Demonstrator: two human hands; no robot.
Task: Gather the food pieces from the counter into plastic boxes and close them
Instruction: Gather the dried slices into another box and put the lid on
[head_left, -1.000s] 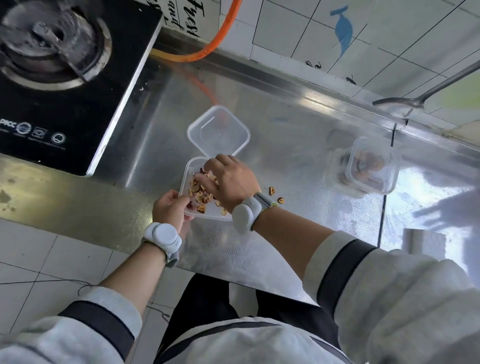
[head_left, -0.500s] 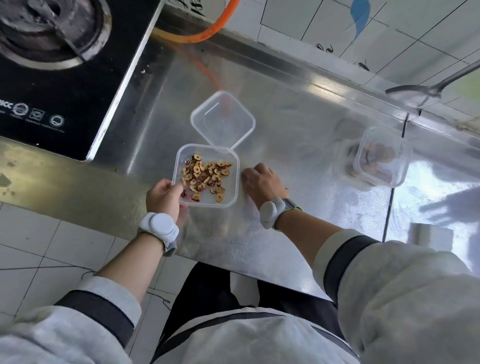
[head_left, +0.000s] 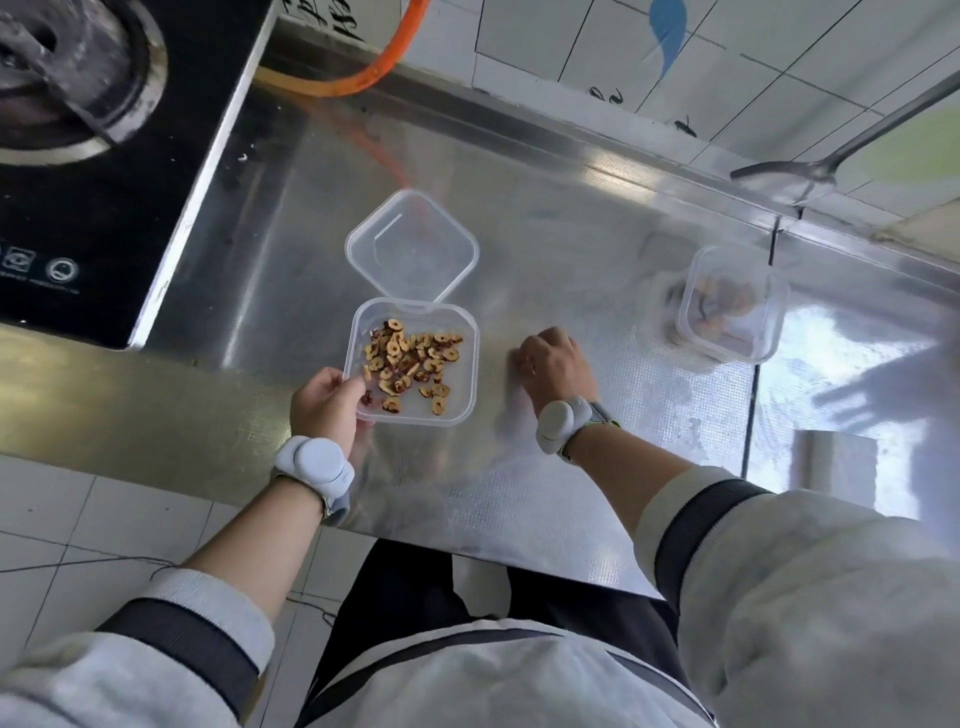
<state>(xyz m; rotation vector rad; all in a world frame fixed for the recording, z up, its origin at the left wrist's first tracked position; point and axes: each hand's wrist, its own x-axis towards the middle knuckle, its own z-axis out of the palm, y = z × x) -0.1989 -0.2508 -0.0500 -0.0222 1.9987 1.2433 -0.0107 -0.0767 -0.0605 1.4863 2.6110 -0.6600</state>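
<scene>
A clear square plastic box (head_left: 464, 402) sits open on the steel counter, its hinged lid (head_left: 411, 245) lying flat behind it. Several dried reddish-brown fruit slices (head_left: 410, 364) lie inside. My left hand (head_left: 327, 402) grips the box's near-left corner. My right hand (head_left: 553, 366) rests knuckles-up on the counter just right of the box, fingers curled down; what is under them is hidden. A second clear box (head_left: 730, 304) with brown food inside stands shut at the right.
A black gas stove (head_left: 104, 156) fills the far left, with an orange hose (head_left: 363, 78) behind it. A metal ladle (head_left: 795, 174) hangs at the tiled wall, far right. The steel counter (head_left: 571, 249) ends at a seam near the second box.
My right hand left the box and moved right, down onto the counter where loose slices lay. The slices in the box are now uncovered. My left hand kept its hold.
</scene>
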